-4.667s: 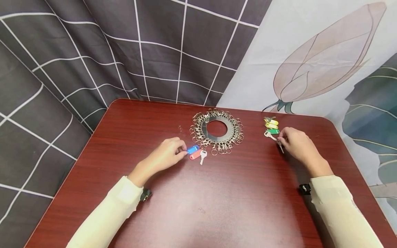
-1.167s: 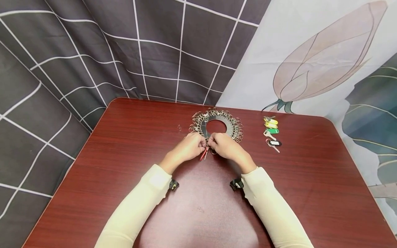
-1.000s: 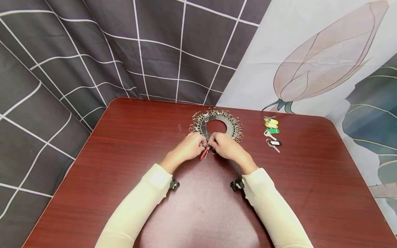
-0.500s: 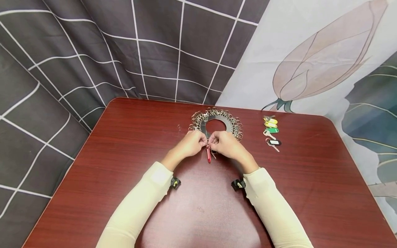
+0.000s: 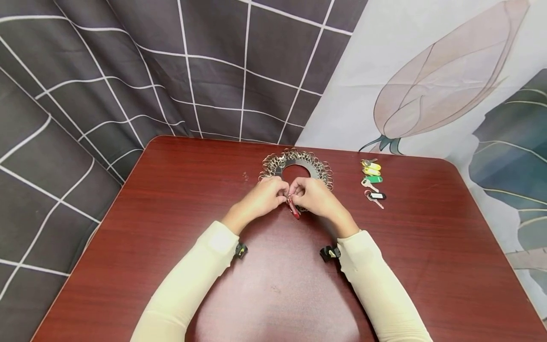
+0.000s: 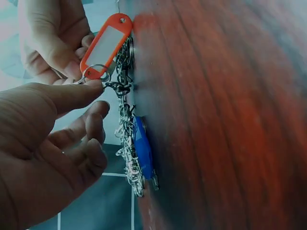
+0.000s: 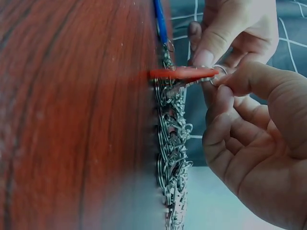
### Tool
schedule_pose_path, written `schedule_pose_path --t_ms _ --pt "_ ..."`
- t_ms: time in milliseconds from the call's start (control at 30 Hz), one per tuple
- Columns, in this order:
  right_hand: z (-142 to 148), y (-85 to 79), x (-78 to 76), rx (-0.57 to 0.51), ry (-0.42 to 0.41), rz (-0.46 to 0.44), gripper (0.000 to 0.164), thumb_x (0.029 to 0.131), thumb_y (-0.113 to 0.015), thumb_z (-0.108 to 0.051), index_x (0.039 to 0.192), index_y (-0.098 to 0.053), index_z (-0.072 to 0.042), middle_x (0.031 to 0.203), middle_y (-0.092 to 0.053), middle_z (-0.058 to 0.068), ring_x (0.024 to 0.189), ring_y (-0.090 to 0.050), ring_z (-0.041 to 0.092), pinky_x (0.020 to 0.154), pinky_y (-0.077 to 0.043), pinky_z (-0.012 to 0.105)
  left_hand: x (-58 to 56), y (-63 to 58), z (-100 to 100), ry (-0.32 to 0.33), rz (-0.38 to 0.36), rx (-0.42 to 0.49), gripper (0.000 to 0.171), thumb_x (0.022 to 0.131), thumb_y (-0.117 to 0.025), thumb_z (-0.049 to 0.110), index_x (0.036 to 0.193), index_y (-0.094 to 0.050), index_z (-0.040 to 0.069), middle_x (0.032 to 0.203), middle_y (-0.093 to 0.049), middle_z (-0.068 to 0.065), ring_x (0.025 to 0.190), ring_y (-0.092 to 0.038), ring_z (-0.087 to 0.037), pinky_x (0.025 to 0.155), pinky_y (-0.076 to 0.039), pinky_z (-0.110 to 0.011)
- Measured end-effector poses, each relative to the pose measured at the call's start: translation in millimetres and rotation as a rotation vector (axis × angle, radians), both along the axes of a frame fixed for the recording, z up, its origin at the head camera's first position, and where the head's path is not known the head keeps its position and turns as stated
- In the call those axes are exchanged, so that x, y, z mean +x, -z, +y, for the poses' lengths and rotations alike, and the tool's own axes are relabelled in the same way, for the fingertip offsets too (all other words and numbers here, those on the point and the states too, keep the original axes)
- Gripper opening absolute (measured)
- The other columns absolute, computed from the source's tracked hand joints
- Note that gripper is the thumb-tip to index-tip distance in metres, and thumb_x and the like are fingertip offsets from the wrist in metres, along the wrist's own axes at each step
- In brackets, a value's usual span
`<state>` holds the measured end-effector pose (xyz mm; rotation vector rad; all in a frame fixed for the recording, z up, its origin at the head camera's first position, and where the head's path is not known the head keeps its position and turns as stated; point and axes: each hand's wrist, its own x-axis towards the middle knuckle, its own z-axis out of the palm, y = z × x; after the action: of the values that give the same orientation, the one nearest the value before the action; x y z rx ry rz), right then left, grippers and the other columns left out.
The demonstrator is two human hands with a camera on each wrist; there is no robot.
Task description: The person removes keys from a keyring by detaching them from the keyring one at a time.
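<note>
Over the near edge of a flat grey ring-shaped plate fringed with metal clasps and split rings, both my hands meet. My left hand pinches a small metal key ring between thumb and finger. From the other side my right hand grips the same ring with its fingertips. A red key tag with a white label hangs from it, seen edge-on in the right wrist view. A blue key tag lies by the clasps in the left wrist view; in the head view my left hand hides it.
On the right of the dark red table lies a column of tagged keys: yellow tags, a green tag and a black tag. A dark checked curtain and a flower-print cloth stand behind the table.
Earlier my hands were apart, the left at the blue tag, the right at the keys on the right. They came together at the plate, and the red tag swung rightward between them.
</note>
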<state>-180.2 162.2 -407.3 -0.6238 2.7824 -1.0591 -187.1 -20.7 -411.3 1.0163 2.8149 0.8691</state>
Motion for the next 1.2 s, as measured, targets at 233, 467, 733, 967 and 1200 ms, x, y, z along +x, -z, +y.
schedule_pose_path --t_ms 233,467,733,967,1200 --pt "1.2 -1.1 0.2 0.027 -0.017 0.013 0.013 0.074 -0.062 -0.002 0.081 -0.064 -0.012 0.072 -0.067 0.001 0.067 -0.062 0.012 0.062 -0.053 0.029 -0.4 2.6 -0.3 -0.034 0.028 -0.021 0.009 0.082 -0.073 0.008 0.077 -0.067 0.012 0.082 -0.062 -0.002 0.086 -0.058 -0.02 0.077 -0.05 -0.037" --pt "-0.3 -0.6 2.4 0.107 -0.067 0.113 0.018 0.074 -0.059 0.0 0.083 -0.067 -0.013 0.068 -0.065 -0.003 0.063 -0.059 0.01 0.06 -0.05 0.029 -1.0 4.5 0.8 -0.077 0.04 0.011 0.01 0.083 -0.072 0.007 0.075 -0.066 0.011 0.08 -0.06 -0.002 0.082 -0.059 -0.019 0.074 -0.052 -0.035" --pt "-0.6 -0.3 2.0 0.111 -0.082 0.215 0.014 0.08 -0.064 -0.002 0.084 -0.071 -0.014 0.069 -0.067 -0.003 0.064 -0.058 0.01 0.061 -0.051 0.029 -3.0 4.2 1.2 -0.17 0.038 0.045 0.008 0.083 -0.072 0.006 0.08 -0.068 0.013 0.082 -0.063 -0.002 0.081 -0.06 -0.018 0.073 -0.054 -0.035" --pt "-1.4 -0.4 1.7 0.086 -0.074 0.256 0.016 0.081 -0.062 -0.002 0.086 -0.073 -0.012 0.069 -0.065 -0.001 0.062 -0.055 0.011 0.058 -0.049 0.028 -0.4 0.5 3.7 -0.293 -0.06 0.077 0.01 0.085 -0.07 0.012 0.08 -0.062 0.011 0.084 -0.058 -0.004 0.081 -0.057 -0.019 0.074 -0.054 -0.036" --pt "-0.4 1.1 1.7 0.058 -0.076 0.26 0.016 0.08 -0.062 -0.001 0.086 -0.073 -0.011 0.069 -0.066 -0.001 0.061 -0.056 0.011 0.057 -0.05 0.028 -3.1 0.0 2.3 -0.296 -0.242 0.189 0.008 0.085 -0.067 0.01 0.079 -0.071 0.01 0.076 -0.068 -0.003 0.072 -0.06 -0.014 0.068 -0.053 -0.029"
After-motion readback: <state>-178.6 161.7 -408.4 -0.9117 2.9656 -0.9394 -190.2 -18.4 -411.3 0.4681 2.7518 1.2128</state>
